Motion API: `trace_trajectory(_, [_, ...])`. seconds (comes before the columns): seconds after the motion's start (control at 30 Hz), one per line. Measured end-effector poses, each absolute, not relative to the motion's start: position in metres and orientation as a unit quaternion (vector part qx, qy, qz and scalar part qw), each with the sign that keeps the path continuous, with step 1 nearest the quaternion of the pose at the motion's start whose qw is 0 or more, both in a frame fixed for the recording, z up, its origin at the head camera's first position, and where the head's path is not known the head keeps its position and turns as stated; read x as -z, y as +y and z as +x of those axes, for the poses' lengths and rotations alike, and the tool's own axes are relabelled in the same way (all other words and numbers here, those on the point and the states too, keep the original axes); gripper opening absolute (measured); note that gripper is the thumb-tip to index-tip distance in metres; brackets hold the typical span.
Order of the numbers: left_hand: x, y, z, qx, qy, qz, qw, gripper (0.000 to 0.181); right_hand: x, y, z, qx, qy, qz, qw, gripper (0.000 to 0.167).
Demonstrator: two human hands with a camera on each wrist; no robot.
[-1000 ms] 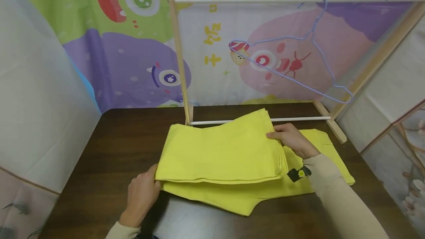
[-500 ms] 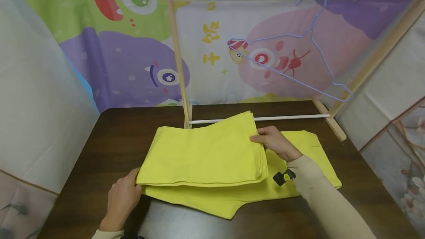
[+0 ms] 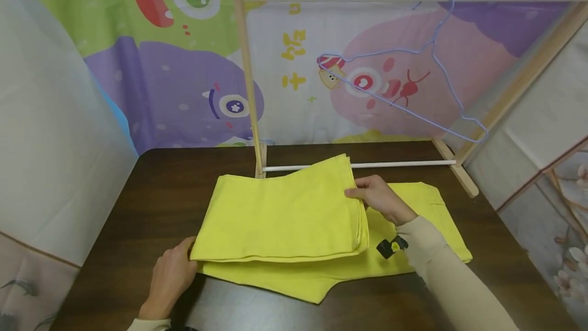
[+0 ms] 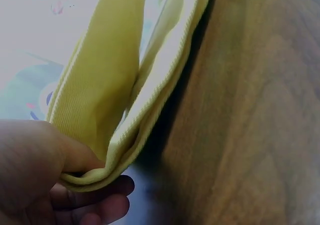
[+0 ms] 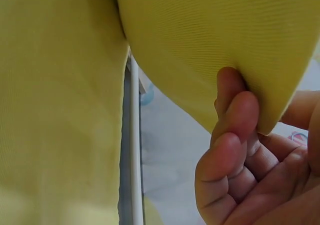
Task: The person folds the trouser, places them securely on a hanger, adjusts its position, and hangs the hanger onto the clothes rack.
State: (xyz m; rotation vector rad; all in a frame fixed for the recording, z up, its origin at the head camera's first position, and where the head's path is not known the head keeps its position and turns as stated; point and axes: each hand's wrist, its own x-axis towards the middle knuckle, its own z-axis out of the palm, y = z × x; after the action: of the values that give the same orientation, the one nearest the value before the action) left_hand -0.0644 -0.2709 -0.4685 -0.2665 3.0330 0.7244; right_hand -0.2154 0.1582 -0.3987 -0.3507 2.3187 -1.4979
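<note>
In front of the rack [image 3: 248,75], the left hand [image 3: 170,277] and right hand [image 3: 385,199] pinch the folded yellow trousers [image 3: 280,218] (their layers gape); uneven pulling might skew them.

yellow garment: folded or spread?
Folded, not pressed flat: the yellow garment has its upper section doubled back over the rest; the right hand holds that section's edge raised, the left hand grips the bend.
</note>
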Motion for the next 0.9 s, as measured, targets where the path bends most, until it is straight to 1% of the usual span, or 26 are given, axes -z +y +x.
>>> trace_trajectory(0.63, [0.478,-0.271,-0.064,-0.241,0.966,-0.085,0.028,0.045,0.389,0.167,-0.215,0.524,0.825,-0.123,0.170,0.046])
trace_trajectory(0.9, [0.481,-0.269,-0.063,-0.240,0.967,-0.082,0.026,0.040,0.386,0.175,-0.214,0.524,0.827,-0.123,0.161,0.047])
